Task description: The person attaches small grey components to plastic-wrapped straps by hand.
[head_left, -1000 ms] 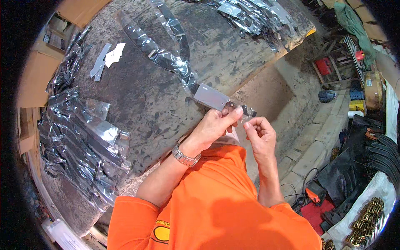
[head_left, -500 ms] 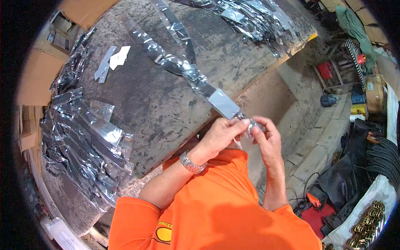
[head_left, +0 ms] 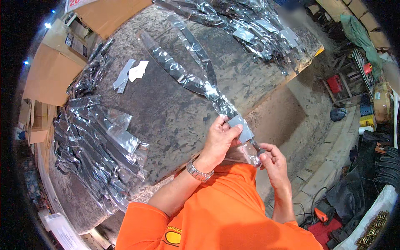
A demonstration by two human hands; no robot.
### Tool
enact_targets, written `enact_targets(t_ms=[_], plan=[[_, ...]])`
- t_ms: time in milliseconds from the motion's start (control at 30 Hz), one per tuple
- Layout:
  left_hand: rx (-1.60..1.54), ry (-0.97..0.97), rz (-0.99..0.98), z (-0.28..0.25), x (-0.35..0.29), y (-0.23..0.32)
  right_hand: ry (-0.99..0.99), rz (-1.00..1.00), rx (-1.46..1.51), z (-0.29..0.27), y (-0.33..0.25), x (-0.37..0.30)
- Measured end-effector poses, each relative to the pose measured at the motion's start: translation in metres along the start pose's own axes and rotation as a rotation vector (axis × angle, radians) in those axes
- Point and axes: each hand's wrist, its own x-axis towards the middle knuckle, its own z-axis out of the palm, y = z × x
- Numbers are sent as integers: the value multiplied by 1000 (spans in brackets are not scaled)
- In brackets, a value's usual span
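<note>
A long black strap (head_left: 189,80) in a transparent plastic sleeve runs diagonally over the dark table toward me, its far part doubled into two arms. Near its close end sits a grey card (head_left: 241,128). My left hand (head_left: 217,142), with a metal watch on the wrist, is closed on the card and strap, thumb on top. Lower right, my right hand (head_left: 275,164) pinches the strap's near end together with loose plastic film (head_left: 250,153). That end hangs past the table's edge, close to my orange shirt.
Wrapped black straps lie in a heap (head_left: 98,143) at the left and another pile (head_left: 254,31) at the far side. White card pieces (head_left: 137,71) and grey strips (head_left: 123,77) rest on the table (head_left: 166,121). Cardboard boxes (head_left: 50,75) stand at left; a red box (head_left: 334,83) stands at right.
My left hand has shifted from the strap's near end up onto the grey card. The right hand has moved right and down, stretching the end. The view has turned slightly.
</note>
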Motion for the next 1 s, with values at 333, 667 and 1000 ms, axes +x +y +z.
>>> enact_targets(t_ms=[333, 667, 1000], plan=[[-459, -94, 77, -34, 52, 64, -162, 43, 58, -6, -2, -13], [-376, -553, 375, 58, -35, 248, -169, -194, 216, -4, -58, -42], [-112, -609, 470, 107, 22, 362, -134, -571, 236, 19, -157, 31]])
